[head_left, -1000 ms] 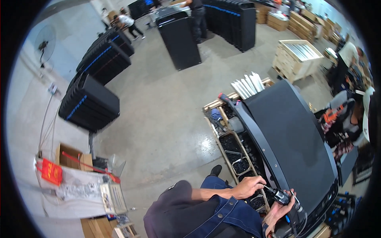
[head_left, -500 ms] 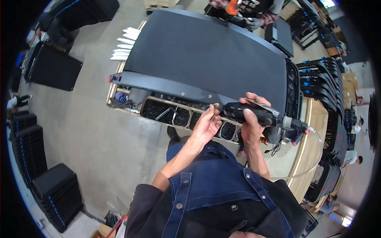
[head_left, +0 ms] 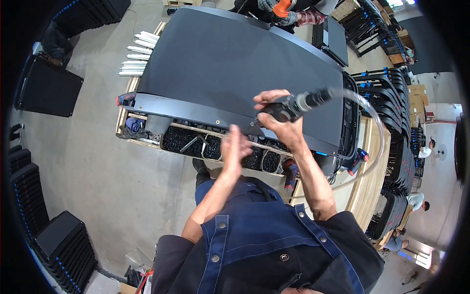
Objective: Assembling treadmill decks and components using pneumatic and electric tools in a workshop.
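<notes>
My right hand [head_left: 289, 128] is wrapped round a black air screwdriver [head_left: 280, 112] with a clear hose [head_left: 380, 130] running off it. The tool's tip is at a fastener in the grey side rail [head_left: 181, 108] of a large treadmill deck with a black belt [head_left: 235, 59]. A brass-coloured hole or fastener [head_left: 218, 122] shows farther left in the rail. My left hand [head_left: 235, 149], blurred by motion, has its fingers stretched out over a row of screw bins [head_left: 182, 139] along the deck's near edge. I see nothing held in it.
Across the deck, a gloved co-worker holds an orange tool [head_left: 283, 8]. A red-and-black driver [head_left: 359, 161] lies at the right, another [head_left: 290, 175] hangs by the bins. White strips [head_left: 139, 53] stick out at the left. Black frames [head_left: 382, 98] are stacked at the right.
The screwdriver has swung from lying along the rail to pointing at it, its hose end raised. My left hand has moved off the tool's tip, left and down. The view has shifted slightly.
</notes>
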`<state>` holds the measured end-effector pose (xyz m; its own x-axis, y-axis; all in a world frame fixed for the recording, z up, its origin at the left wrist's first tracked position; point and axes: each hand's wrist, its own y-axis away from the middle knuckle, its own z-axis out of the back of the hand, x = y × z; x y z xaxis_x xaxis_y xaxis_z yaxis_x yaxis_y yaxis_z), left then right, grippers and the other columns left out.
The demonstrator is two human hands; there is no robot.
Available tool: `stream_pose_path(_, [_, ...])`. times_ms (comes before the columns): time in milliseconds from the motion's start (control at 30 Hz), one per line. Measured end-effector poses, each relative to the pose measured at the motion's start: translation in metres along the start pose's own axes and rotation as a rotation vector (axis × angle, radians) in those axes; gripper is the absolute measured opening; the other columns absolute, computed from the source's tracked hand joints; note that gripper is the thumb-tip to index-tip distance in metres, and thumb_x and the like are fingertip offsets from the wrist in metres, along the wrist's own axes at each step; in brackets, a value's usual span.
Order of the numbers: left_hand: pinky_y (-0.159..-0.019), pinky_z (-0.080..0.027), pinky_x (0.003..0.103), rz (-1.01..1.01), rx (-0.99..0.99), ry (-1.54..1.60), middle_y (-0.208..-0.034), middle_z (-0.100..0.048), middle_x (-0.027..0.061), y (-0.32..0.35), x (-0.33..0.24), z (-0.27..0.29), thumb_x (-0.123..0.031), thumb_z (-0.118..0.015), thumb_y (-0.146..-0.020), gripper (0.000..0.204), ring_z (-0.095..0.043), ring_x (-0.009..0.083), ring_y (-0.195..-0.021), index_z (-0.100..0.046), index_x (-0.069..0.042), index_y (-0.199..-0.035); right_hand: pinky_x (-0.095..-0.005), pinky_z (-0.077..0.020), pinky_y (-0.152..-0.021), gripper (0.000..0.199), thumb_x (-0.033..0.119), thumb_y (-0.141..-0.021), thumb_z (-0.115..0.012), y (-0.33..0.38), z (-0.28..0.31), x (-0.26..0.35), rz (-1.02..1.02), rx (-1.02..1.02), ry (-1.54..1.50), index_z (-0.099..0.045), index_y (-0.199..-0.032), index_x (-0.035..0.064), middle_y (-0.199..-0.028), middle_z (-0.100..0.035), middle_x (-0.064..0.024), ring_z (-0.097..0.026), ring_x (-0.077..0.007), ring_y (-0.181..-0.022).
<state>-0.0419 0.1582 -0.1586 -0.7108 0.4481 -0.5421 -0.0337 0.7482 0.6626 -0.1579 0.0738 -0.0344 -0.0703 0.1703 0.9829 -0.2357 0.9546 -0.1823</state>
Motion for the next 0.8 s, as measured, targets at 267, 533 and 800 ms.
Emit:
stream_pose_path(267, [-0.061,-0.049,0.034,-0.447,-0.238,-0.307,-0.067,-0.061,0.0052,-0.023,-0.021,0.026,-0.047,-0.067,-0.092,0.047,-0.058,0.0150,-0.064,-0.060,-0.001,-0.086,-0.0480,-0.0439,-0.111,0.053,-0.009,-0.078,-0.065,0.002,-0.010,-0.007,-0.156,0.091,0.067,-0.053,-0.129,0.0018,-0.120,-0.064,-0.0179,-0.059,-0.0326,-0.123])
stream_pose_path(533, [-0.069,-0.049,0.033,-0.471,-0.088,-0.460,-0.082,-0.064,0.0080,-0.014,0.007,0.088,-0.050,-0.072,-0.089,0.056,-0.059,0.0154,-0.077,-0.063,0.002,-0.107,-0.0420,-0.0469,-0.103,0.059,0.019,-0.091,-0.073,0.082,-0.003,-0.044,0.000,-0.024,0.255,-0.047,-0.139,-0.0010,-0.130,-0.060,-0.0166,-0.059,-0.0282,-0.118])
stream_pose_path(800, [-0.067,-0.055,0.047,-0.528,-0.520,-1.386,-0.086,-0.072,0.0156,-0.034,-0.036,0.281,-0.017,-0.060,-0.086,0.019,-0.069,0.0373,-0.077,-0.077,-0.012,-0.092,-0.0271,-0.0516,-0.084,0.029,0.012,-0.091,-0.071,0.147,-0.043,-0.118,-0.590,0.142,0.430,-0.066,-0.118,0.0041,-0.101,-0.069,-0.0059,-0.064,-0.0131,-0.093])
